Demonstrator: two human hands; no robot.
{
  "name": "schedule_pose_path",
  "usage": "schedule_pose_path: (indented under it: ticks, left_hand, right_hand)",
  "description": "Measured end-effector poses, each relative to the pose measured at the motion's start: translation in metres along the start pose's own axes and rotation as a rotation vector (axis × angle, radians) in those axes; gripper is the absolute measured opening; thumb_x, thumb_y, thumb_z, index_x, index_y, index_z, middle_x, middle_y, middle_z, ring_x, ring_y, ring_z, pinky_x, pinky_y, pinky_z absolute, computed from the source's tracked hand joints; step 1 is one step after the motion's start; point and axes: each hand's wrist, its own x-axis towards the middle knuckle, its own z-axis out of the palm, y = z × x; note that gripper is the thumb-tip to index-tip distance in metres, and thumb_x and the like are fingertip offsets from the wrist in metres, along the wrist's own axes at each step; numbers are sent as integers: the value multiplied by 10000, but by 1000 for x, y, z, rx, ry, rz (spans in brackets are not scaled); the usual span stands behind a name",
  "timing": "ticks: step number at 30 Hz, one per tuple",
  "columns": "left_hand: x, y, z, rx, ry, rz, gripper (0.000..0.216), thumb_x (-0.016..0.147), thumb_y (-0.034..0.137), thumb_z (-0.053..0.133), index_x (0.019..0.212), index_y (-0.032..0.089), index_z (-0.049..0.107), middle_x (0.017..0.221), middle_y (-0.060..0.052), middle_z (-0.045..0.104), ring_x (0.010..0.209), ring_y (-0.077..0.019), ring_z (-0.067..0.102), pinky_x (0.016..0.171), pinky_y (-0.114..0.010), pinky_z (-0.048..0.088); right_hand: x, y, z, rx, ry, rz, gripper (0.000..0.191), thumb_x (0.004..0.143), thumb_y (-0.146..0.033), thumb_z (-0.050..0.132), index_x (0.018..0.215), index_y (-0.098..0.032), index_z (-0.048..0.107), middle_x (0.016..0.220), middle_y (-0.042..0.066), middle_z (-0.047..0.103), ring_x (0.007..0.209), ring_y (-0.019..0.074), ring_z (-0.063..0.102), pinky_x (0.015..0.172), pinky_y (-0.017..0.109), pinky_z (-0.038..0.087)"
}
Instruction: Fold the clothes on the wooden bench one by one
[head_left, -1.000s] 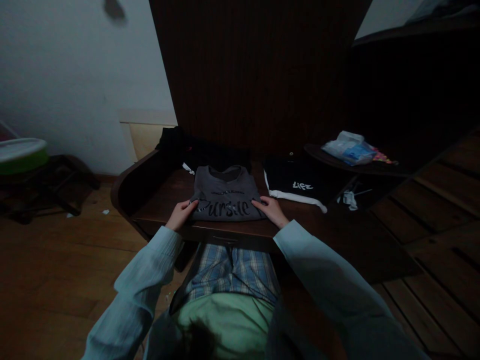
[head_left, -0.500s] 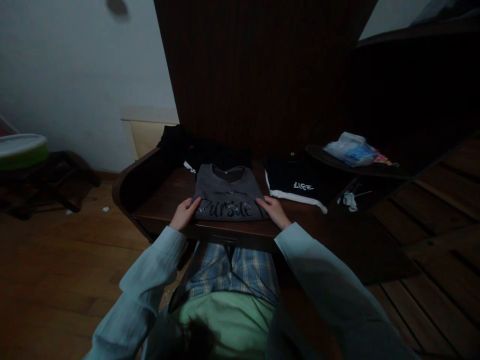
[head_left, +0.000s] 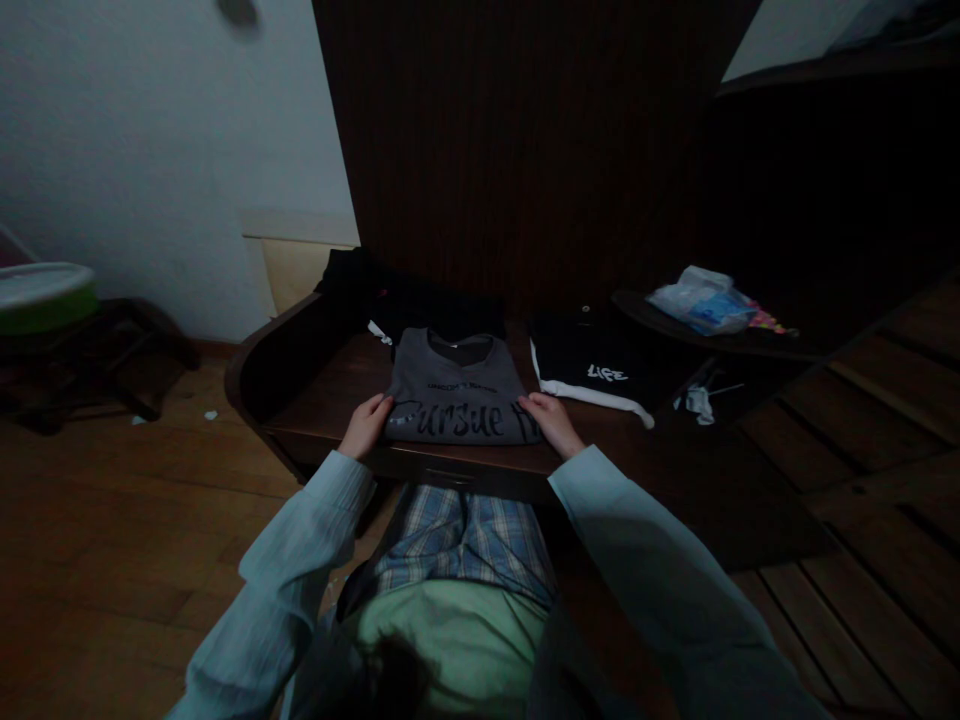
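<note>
Folded gray shirt (head_left: 457, 385) between left hand (head_left: 366, 426) and right hand (head_left: 550, 422).

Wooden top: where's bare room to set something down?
Bare wood shows between the curved side panel and the gray shirt; a narrower strip separates shirt and black "LIFE" garment. Crowded: the back left, under dark cloth.

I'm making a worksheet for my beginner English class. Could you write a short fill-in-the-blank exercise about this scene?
1. The left hand and right hand hold a shirt whose color is ____.
2. On the black garment to the right of that shirt, white letters spell ____.
3. The person's blue pants have a ____ pattern.

Missing words: gray; LIFE; plaid.
</note>
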Motion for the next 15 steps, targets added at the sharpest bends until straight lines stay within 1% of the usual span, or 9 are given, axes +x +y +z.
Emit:
schedule_pose_path:
  ticks: [3, 4, 6, 8, 10, 13, 15]
  left_hand:
    - [0, -1, -3, 64, -51, 24, 320, 644, 482, 457, 594, 173, 521, 626, 12, 531, 680, -157, 495, 613, -237, 375]
    - [-1, -1, -3, 94, -45, 41, 301, 645, 469, 463, 578, 178, 505, 600, 19, 508, 664, -151, 488, 604, -235, 371]
    - [-2, -2, -3, 134, 7, 75, 252, 642, 435, 491, 597, 187, 484, 584, 33, 473, 638, -137, 478, 603, -231, 368]
    - [-4, -3, -2, 129, 70, 87, 213, 632, 393, 525, 687, 191, 485, 618, 41, 471, 635, -126, 480, 621, -229, 374]
    - [-4, -6, -1, 100, 102, 83, 261, 626, 353, 543, 824, 193, 488, 680, 39, 487, 654, -123, 494, 649, -234, 385]
    - [-6, -8, -1, 94, 91, 114, 383, 646, 316, 533, 1003, 192, 471, 756, 22, 491, 703, -130, 505, 704, -250, 393]
    - [-8, -7, -2, 120, 71, 166, 418, 667, 294, 510, 1069, 189, 475, 795, 5, 493, 739, -139, 500, 740, -263, 392]
  right_hand:
    - [0, 2, -1, 1, -59, -1, 330, 597, -438, 496, 439, -212, 314, 442, -67, 287, 457, 81, 302, 465, 222, 229]
    - [0, 3, -1, -2, -70, -5, 317, 592, -411, 494, 437, -214, 300, 443, -68, 283, 457, 80, 297, 466, 221, 227]
    - [-1, 4, -1, -17, -55, -24, 283, 574, -356, 499, 449, -215, 288, 450, -71, 287, 464, 80, 301, 471, 216, 234]
    - [-1, 5, 0, -37, 4, -39, 228, 550, -309, 512, 491, -214, 314, 466, -77, 313, 475, 84, 323, 479, 211, 252]
    - [-3, 5, 0, -42, 51, -22, 177, 537, -284, 521, 573, -216, 361, 494, -80, 373, 490, 95, 370, 493, 211, 285]
    - [-5, 4, 2, -17, 65, 3, 218, 549, -277, 525, 721, -220, 404, 575, -64, 479, 544, 122, 461, 548, 234, 358]
    - [-6, 3, 2, -9, 74, -45, 256, 554, -267, 524, 783, -219, 421, 634, -46, 507, 605, 136, 497, 611, 257, 396]
